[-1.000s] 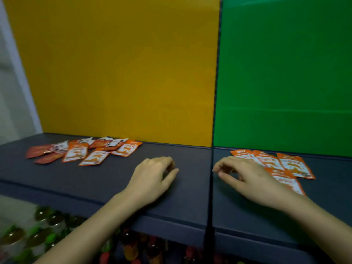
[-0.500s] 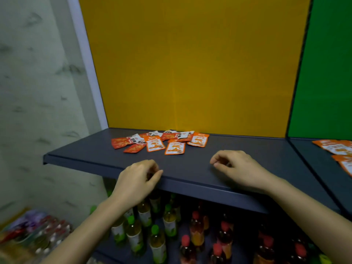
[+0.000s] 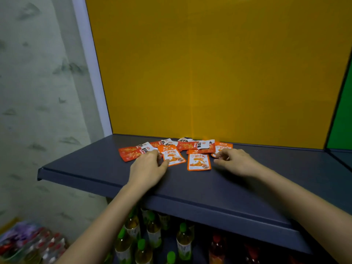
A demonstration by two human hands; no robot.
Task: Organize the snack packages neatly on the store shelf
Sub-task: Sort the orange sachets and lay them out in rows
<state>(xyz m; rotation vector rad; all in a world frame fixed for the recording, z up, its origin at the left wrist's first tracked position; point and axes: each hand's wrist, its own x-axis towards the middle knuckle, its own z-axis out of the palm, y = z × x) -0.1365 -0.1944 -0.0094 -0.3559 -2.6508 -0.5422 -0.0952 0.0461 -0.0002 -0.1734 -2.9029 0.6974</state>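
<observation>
So far left there's a grey patterned wall and some wrapped multipacks down low, too blurry to read. Then a white upright and the dark blue-grey shelf with a yellow back panel behind it. The snack packets all sit in a loose, overlapping bunch near the back of the shelf. A red packet is the leftmost one, lying flat. The left hand rests on the shelf right beside it, fingers curled over the left edge of the left orange packet and thumb on its near corner, so the grip looks like a narrow pinch on that packet. Under the shelf there are drink bottles with green caps, and red caps further right. The middle orange packet lies flat between the two hands, touching neither. Behind it a row of red-and-white packets overlap along the back panel. The right orange packet pokes out from behind the right hand, whose fingers are curled down at the packet's near edge; honestly can't tell if that grip has hold of it or is only touching it. A sliver of green panel shows at the far right.
</observation>
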